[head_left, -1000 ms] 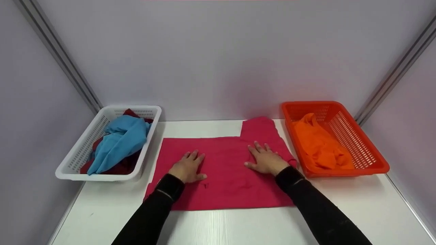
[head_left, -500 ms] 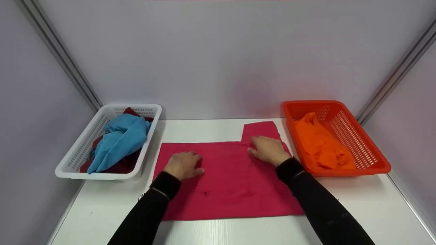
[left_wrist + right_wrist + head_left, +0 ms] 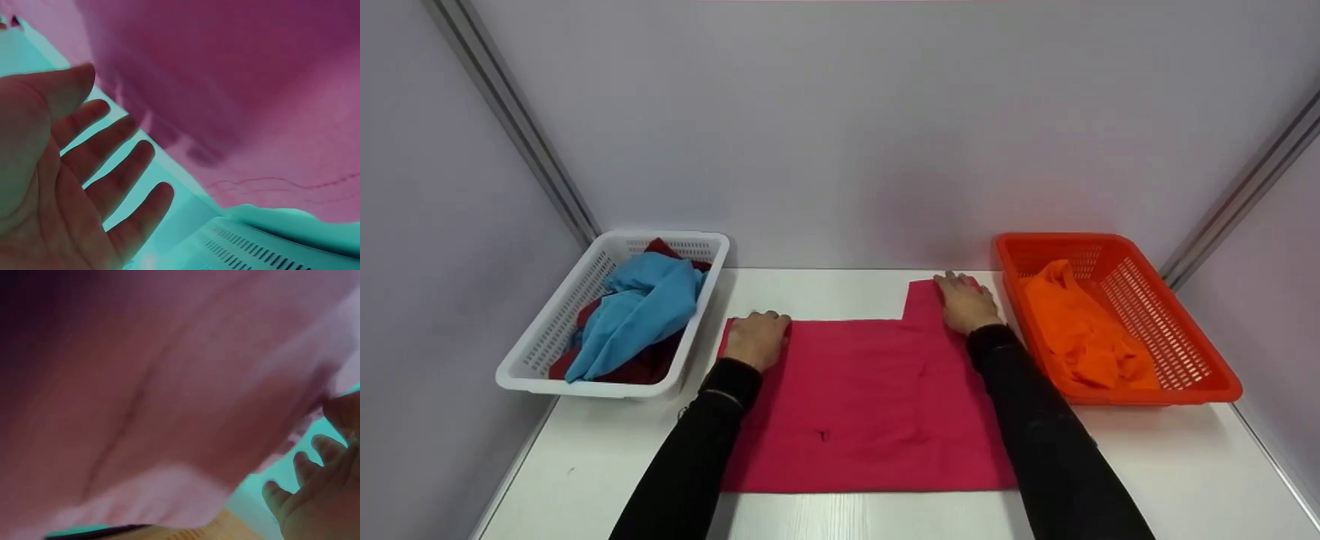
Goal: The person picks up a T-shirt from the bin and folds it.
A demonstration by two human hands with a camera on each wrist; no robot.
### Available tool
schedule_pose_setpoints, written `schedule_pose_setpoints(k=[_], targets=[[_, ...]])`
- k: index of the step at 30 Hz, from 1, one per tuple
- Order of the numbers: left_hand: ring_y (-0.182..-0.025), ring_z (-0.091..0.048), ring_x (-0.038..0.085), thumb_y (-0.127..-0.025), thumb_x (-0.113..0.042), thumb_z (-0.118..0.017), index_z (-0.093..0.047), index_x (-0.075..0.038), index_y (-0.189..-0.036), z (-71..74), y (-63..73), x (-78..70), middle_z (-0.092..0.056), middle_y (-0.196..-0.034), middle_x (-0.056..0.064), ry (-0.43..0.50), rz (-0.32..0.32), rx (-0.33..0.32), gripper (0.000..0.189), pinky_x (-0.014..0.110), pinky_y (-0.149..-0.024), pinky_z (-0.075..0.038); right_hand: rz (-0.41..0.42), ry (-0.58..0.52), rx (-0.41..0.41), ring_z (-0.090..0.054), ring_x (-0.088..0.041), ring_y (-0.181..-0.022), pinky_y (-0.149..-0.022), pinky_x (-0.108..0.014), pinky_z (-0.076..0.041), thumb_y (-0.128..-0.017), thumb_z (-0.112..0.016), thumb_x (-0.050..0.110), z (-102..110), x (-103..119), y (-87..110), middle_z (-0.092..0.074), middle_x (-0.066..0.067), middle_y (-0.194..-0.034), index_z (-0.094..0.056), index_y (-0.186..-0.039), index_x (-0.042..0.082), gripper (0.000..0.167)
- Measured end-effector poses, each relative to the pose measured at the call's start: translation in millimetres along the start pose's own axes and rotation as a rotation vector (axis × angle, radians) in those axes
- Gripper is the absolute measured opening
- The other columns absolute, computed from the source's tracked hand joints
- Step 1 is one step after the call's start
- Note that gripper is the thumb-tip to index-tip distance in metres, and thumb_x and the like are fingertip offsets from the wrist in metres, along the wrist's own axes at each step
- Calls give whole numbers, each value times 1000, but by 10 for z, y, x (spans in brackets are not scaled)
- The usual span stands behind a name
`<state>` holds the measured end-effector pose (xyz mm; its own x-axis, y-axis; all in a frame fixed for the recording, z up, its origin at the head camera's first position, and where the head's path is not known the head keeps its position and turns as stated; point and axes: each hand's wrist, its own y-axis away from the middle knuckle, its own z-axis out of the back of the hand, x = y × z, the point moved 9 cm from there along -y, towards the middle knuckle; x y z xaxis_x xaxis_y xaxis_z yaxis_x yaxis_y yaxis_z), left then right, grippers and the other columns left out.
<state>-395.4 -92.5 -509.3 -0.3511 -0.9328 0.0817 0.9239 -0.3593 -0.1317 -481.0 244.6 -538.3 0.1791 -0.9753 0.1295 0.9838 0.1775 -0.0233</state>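
Observation:
A pink-red T-shirt lies folded flat on the white table, its sleeve sticking out at the far right. My left hand is at the shirt's far left edge. In the left wrist view, the fingers of that hand are spread and loosely bent beside the cloth edge, with nothing gripped. My right hand reaches over the sleeve to its far end. The right wrist view has its fingers apart and the thumb at the cloth; whether it presses there is unclear.
On the left stands a white basket with blue and dark red cloth in it. An orange-red basket at the right contains orange cloth. A pale wall rises behind the table.
The T-shirt has slid towards me. Both hands, first flat on its middle, have moved away from me to its far edge and sleeve end. The head view has shifted slightly.

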Motion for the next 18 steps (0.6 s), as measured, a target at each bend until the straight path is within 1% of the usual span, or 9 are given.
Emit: schedule_pose_setpoints(k=[2,4,6,8,11,13,15,18], targets=[[-88,-57,31,-85,-26,-59,-59,-13,-109,-34,-16,-3,-60,-102,9,-11,-3,-7,27,48,-61,-47,-5,11,20,-21,-32,-129,-95,-62,-16,-90,-42,15,-43,-61,13,-27,-10,-142,-28,-140,17,52],[-86,-57,32,-85,-22,-59,-59,-12,-108,-32,-24,-7,-60,-102,9,-29,8,4,25,49,-61,-46,-10,16,14,-22,-31,-128,-94,-63,-14,-92,-39,19,-56,-98,20,-30,-10,-141,-29,-139,17,48],[-84,-57,32,-83,-22,-61,-60,-12,-105,-50,-49,10,-59,-99,10,-56,18,11,24,51,-62,-45,-3,36,-24,-28,-31,-125,-94,-63,-15,-93,-40,20,-23,-94,17,-36,-9,-137,-33,-137,17,45],[-83,-56,33,-82,-23,-62,-60,-11,-102,-50,-76,21,-59,-96,11,-93,21,17,23,52,-64,-45,8,61,-80,-35,-32,-120,-94,-62,-17,-92,-43,21,34,-70,14,-43,-10,-132,-38,-134,16,43],[-81,-56,33,-80,-26,-64,-60,-11,-99,-24,-111,26,-59,-91,11,-130,8,19,24,51,-65,-44,17,117,-179,-45,-34,-108,-90,-60,-25,-89,-48,15,179,0,5,-52,-11,-120,-47,-126,15,37],[-80,-56,32,-80,-25,-64,-61,-12,-98,-4,-120,35,-59,-89,11,-139,-1,20,23,49,-64,-44,20,133,-213,-49,-35,-101,-86,-57,-31,-88,-47,9,274,57,-1,-56,-12,-112,-52,-119,13,32],[-78,-56,31,-80,-21,-63,-62,-12,-96,24,-120,52,-60,-87,10,-132,-7,15,18,48,-63,-44,15,133,-218,-50,-35,-97,-81,-55,-35,-87,-45,4,376,116,-11,-57,-13,-106,-54,-112,10,27],[-76,-56,31,-80,-11,-60,-64,-13,-92,72,-110,87,-60,-84,10,-120,-10,-1,13,48,-62,-43,15,132,-188,-51,-32,-91,-74,-51,-41,-86,-45,0,547,217,-8,-56,-13,-97,-57,-102,7,21]])
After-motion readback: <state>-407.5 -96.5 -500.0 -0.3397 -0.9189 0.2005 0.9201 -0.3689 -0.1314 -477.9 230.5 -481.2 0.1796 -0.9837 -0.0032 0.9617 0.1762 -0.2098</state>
